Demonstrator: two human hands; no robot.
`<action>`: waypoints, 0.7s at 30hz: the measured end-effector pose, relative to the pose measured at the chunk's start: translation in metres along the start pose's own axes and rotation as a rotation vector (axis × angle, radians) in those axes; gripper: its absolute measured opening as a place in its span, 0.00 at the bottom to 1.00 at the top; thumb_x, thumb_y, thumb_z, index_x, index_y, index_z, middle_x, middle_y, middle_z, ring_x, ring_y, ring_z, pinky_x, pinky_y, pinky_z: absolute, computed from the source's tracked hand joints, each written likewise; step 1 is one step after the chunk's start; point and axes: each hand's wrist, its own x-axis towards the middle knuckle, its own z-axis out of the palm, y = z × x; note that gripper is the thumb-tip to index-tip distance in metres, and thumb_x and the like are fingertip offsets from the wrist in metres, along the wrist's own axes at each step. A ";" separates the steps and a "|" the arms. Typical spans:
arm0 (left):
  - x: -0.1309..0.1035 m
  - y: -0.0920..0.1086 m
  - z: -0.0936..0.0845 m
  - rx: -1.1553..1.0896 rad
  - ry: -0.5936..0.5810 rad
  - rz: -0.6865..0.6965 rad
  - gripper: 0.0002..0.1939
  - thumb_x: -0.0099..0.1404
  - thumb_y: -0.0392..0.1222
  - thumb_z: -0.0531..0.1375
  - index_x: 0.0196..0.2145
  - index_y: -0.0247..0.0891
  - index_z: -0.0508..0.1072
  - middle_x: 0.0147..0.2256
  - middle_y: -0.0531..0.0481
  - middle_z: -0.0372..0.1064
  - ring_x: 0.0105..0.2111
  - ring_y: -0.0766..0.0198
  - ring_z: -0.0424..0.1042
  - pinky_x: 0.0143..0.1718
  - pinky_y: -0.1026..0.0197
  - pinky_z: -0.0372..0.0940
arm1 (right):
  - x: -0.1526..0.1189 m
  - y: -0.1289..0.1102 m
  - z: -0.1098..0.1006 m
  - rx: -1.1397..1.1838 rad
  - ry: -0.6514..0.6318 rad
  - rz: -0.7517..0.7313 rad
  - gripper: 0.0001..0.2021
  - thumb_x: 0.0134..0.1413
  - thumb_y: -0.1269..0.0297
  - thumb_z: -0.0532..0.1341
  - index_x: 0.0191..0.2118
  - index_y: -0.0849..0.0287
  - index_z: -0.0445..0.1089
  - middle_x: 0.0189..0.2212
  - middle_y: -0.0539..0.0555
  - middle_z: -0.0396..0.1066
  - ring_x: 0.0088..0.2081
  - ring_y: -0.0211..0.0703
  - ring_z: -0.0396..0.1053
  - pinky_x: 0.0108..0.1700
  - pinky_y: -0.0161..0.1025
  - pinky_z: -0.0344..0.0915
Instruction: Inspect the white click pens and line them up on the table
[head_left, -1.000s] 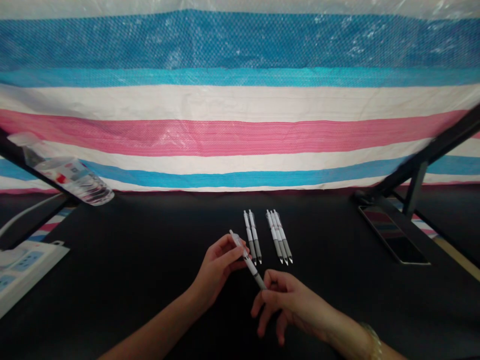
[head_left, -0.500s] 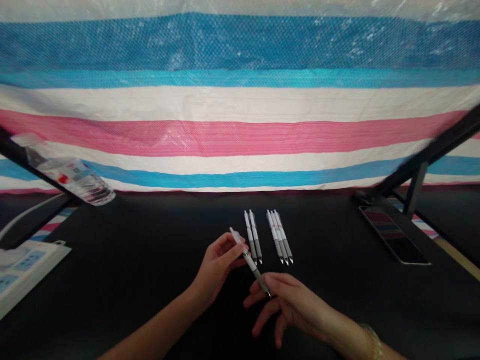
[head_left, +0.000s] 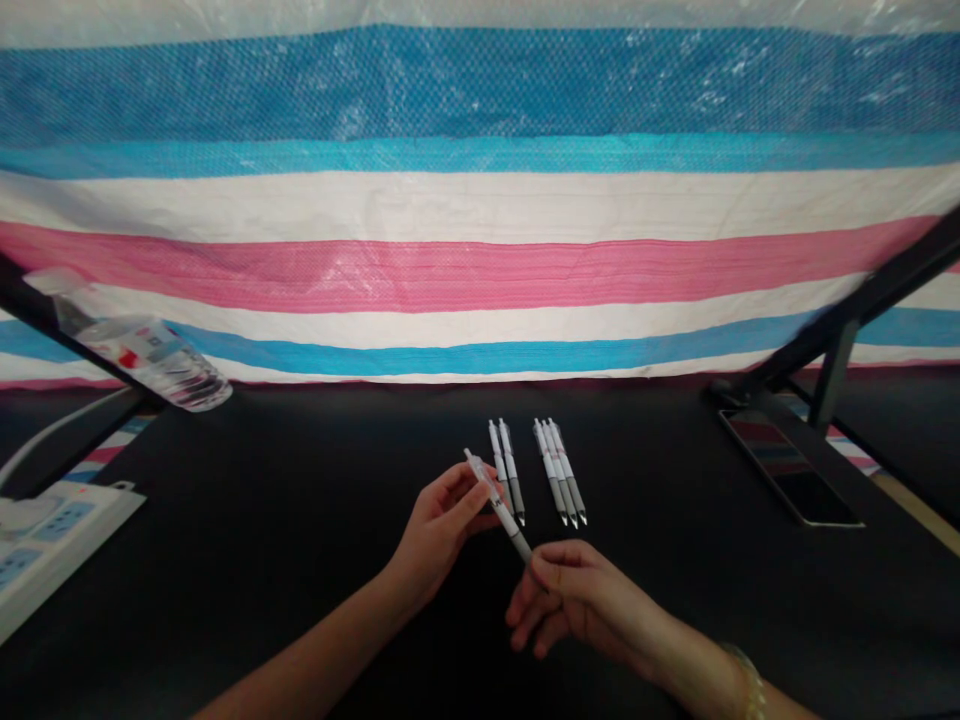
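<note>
A white pen with a grey grip slants above the black table, held at both ends. My left hand pinches its upper part near the clip. Thumb and fingers of my right hand close on the grey lower end, hiding the tip. Just behind the held pen lie two similar pens, side by side and partly covered by my left fingers. To their right lies a group of three more pens, tips toward me.
At the right lies a dark phone beside a black metal support. A clear plastic bottle leans at the left behind a bar. A white power strip lies at the left edge. A striped sheet hangs behind the black table.
My right fingers have closed around the pen's lower end, covering its tip; before, they were spread more widely. The pen and left fingers have shifted slightly.
</note>
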 end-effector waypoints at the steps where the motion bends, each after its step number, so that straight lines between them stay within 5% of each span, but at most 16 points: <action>1: 0.001 0.000 0.000 0.026 0.009 0.016 0.15 0.59 0.47 0.71 0.41 0.36 0.79 0.35 0.47 0.75 0.36 0.62 0.74 0.38 0.61 0.73 | -0.001 -0.002 0.001 0.017 0.002 -0.005 0.20 0.55 0.51 0.69 0.35 0.69 0.75 0.35 0.64 0.79 0.35 0.49 0.80 0.35 0.37 0.73; 4: 0.006 0.002 -0.001 0.151 0.018 0.068 0.20 0.59 0.47 0.70 0.46 0.36 0.78 0.34 0.49 0.73 0.33 0.64 0.73 0.34 0.63 0.73 | -0.002 -0.008 0.002 0.060 -0.044 0.008 0.19 0.52 0.59 0.71 0.46 0.67 0.77 0.43 0.66 0.79 0.44 0.53 0.79 0.46 0.44 0.71; 8: 0.008 0.005 -0.001 0.255 -0.023 0.109 0.32 0.60 0.45 0.69 0.60 0.42 0.66 0.30 0.55 0.71 0.28 0.65 0.72 0.31 0.61 0.74 | -0.002 -0.009 0.000 0.069 -0.092 0.025 0.19 0.48 0.67 0.70 0.48 0.66 0.78 0.46 0.66 0.78 0.48 0.56 0.77 0.50 0.47 0.69; 14: 0.007 0.005 -0.002 0.314 -0.057 0.100 0.24 0.59 0.43 0.69 0.51 0.40 0.70 0.29 0.56 0.70 0.27 0.66 0.72 0.30 0.62 0.73 | -0.003 -0.009 0.000 0.072 -0.091 0.026 0.18 0.46 0.70 0.69 0.46 0.67 0.78 0.44 0.65 0.79 0.48 0.55 0.77 0.52 0.46 0.67; 21: 0.007 0.005 -0.002 0.268 0.007 0.094 0.26 0.58 0.44 0.69 0.52 0.41 0.68 0.29 0.56 0.70 0.27 0.66 0.72 0.29 0.62 0.74 | -0.002 -0.009 0.000 0.087 -0.082 0.028 0.19 0.46 0.70 0.70 0.47 0.66 0.78 0.44 0.65 0.79 0.47 0.56 0.77 0.51 0.48 0.68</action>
